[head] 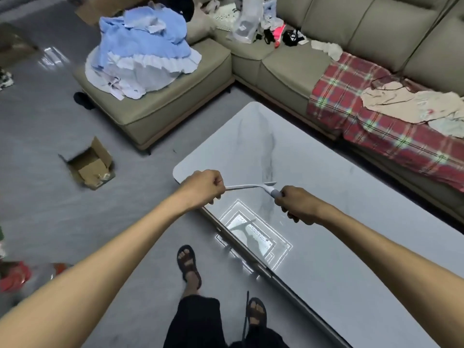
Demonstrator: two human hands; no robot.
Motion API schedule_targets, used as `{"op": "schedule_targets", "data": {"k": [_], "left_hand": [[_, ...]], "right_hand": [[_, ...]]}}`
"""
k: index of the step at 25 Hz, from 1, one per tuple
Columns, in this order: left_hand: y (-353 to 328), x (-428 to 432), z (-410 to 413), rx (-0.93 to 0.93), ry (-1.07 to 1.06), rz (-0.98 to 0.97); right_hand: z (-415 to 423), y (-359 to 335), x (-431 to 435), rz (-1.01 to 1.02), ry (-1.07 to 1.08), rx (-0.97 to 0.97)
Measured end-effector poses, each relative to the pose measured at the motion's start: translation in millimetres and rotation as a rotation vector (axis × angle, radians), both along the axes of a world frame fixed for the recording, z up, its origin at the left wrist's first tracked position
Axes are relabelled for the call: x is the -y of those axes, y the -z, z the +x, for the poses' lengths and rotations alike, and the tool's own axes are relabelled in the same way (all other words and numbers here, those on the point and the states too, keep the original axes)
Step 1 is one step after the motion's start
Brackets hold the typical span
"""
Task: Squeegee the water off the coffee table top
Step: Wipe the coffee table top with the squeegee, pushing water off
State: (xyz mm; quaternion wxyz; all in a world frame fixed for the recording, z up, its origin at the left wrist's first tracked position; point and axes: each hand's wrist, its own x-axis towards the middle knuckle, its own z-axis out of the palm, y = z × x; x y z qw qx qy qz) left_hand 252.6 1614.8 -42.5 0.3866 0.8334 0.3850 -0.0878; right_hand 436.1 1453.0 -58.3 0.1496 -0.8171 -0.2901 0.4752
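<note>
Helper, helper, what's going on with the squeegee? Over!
Left grip on the blade end, right grip round the handle. Squeegee held above the coffee table top, near its corner. Light glare below it; water too faint to see.

Desk top: high-gloss marble-look slab, white with grey veining, smooth enough to mirror the ceiling light; squeegee is smooth white plastic with a duller grey sleeve on the handle. Sofa is matt olive-beige upholstery, smooth, can't tell leather or fabric; on it a red checked woven blanket, a pile of soft blue-and-white cloth with frilled edges, and a thin translucent plastic bag. Floor is polished grey with a sheen; the cardboard box is plain matt brown.
</note>
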Motion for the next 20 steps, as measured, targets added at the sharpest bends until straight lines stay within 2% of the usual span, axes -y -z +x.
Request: {"op": "schedule_targets", "data": {"k": [3, 7, 10, 13, 17, 20], "left_hand": [[34, -93, 36, -0.050, 0.111, -0.023], [47, -174, 84, -0.054, 0.144, -0.101], [66, -228, 136, -0.048, 0.157, -0.080], [121, -278, 181, -0.081, 0.095, -0.042], [212, -330, 225, -0.119, 0.032, -0.010], [281, -368, 261, -0.133, 0.076, 0.015]], "right_hand": [[14, 26, -66, -0.020, 0.180, -0.002], [46, 29, -134, -0.007, 0.277, 0.059], [91, 48, -184, -0.028, 0.317, 0.090], [138, 104, -235, -0.027, 0.365, 0.099], [183, 195, -284, -0.018, 0.327, 0.199], [233, 241, -325, 0.024, 0.292, 0.292]]}}
